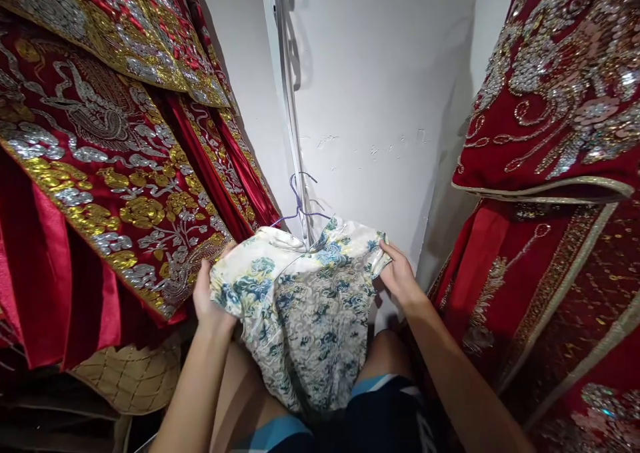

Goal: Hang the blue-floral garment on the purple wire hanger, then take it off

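A short-sleeved floral garment [320,306], white with blue, green and yellow flowers, hangs on a purple wire hanger [299,203] whose hook and shoulders show above the collar. My left hand [214,296] grips the sleeve on the left, its fingers partly hidden behind the cloth. On the other side my right hand [397,272] pinches the right sleeve's edge between thumb and fingers. The garment is spread between both hands, above my legs. Its lower hem falls into shadow near my lap.
Red dresses with gold and silver embroidery [115,146] hang on the left. More red beaded garments [555,106] hang on the right. A thin white pole [285,73] stands against the white wall [380,73]. A quilted tan item [133,376] lies low at left.
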